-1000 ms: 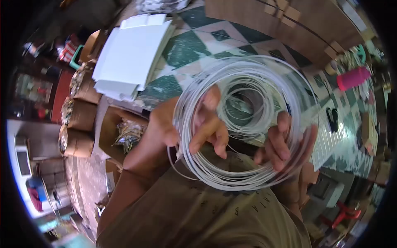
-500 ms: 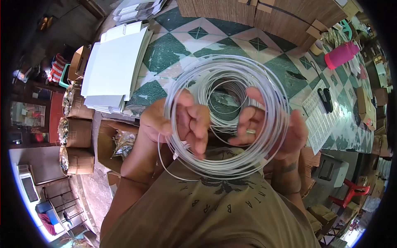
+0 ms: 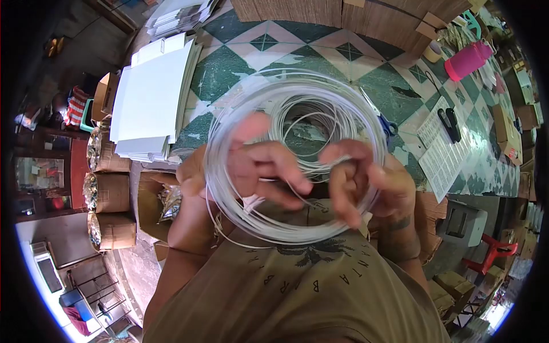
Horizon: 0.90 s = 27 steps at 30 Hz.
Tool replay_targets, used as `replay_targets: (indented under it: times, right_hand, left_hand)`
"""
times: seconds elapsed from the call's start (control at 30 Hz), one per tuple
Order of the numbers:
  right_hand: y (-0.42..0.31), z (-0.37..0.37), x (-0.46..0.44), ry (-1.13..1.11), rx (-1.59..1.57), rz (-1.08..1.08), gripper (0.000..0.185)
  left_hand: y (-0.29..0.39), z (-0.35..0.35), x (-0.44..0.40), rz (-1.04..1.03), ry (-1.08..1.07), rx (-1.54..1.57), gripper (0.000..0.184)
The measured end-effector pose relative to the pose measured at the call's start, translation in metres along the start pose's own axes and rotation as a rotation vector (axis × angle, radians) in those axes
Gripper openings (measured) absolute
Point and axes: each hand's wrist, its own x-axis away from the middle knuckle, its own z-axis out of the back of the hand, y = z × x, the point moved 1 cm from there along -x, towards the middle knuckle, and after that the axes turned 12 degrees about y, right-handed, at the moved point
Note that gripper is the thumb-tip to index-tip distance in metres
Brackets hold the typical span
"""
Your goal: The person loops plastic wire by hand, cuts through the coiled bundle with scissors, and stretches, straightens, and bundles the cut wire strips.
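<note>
Head view: the green-and-pale patterned tabletop (image 3: 229, 71) extends across twelve o'clock, with a stack of white sheets (image 3: 151, 97) at ten. The held coil (image 3: 286, 234), pale thin strand, is at centre, raised between the person and the tabletop; one loop bows free at its seven o'clock. Judged light and springy, smooth enough for turns to slide apart; best gripped where strands bunch, at nine and three. A second coil (image 3: 347, 123) lies beyond it, seen through the ring. Left hand (image 3: 246, 166) is at the ring's nine o'clock, fingers loosely curled, somewhat spread, reaching inward. Right hand (image 3: 366, 177) is at four, fingers bent inside the ring. Blur prevents telling whether either pinches the strands. Both forearms rise from below, elbows bent. Blue-handled scissors (image 3: 389, 127) lie at two o'clock.
</note>
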Motion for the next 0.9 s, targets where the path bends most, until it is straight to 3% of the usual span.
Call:
replay_targets:
  times: [0.03, 0.13, 0.2, 0.3, 0.37, 0.53, 0.67, 0.87, 0.9]
  right_hand:
    - [0.006, 0.009, -0.004, -0.081, 0.072, -0.014, 0.08]
    - [0.028, 0.026, -0.02, -0.562, -0.532, 0.009, 0.073]
    - [0.03, 0.021, -0.018, -0.718, -0.734, 0.024, 0.071]
    - [0.005, -0.029, 0.0, -0.052, -0.604, 0.165, 0.076]
    - [0.002, -0.033, 0.002, 0.168, -0.551, 0.207, 0.078]
    - [0.004, -0.024, -0.001, 0.127, -0.375, 0.196, 0.069]
    - [0.01, 0.008, -0.005, -0.266, -0.356, 0.09, 0.063]
    - [0.022, 0.012, -0.009, -0.456, -0.659, 0.2, 0.055]
    - [0.02, 0.003, -0.006, -0.3, -0.642, 0.221, 0.054]
  left_hand:
    - [0.001, -0.001, 0.0, -0.041, 0.04, -0.056, 0.066]
    - [0.009, 0.02, 0.012, 0.318, -0.015, 0.225, 0.064]
    - [0.011, 0.031, 0.012, 0.443, -0.036, 0.321, 0.064]
    - [0.012, 0.044, 0.007, 0.444, -0.297, 0.232, 0.062]
    - [0.009, 0.044, 0.007, 0.441, -0.383, 0.201, 0.061]
    - [-0.011, 0.025, 0.012, 0.091, -0.185, 0.561, 0.066]
    - [-0.003, 0.013, 0.013, 0.153, 0.08, 0.444, 0.063]
    - [-0.003, 0.022, 0.009, 0.2, 0.082, 0.235, 0.063]
    - [-0.003, 0.025, 0.011, 0.203, 0.1, 0.2, 0.063]
